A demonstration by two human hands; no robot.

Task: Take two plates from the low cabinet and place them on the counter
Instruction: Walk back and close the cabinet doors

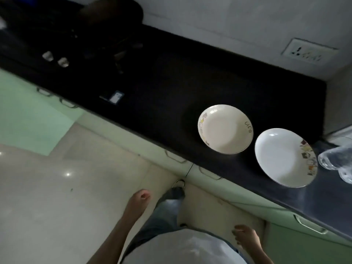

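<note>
Two plates on bench.
Cream plate (225, 129) beside white plate (285, 157) on bench (171, 82); left hand (140, 200) and right hand (245, 236) both empty, loose.

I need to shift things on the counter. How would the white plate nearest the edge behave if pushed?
The white plate looks glazed and rigid, so it would likely slide easily on the smooth dark counter. It sits near the front edge, so a push that way risks a fall; it probably would break.
</note>
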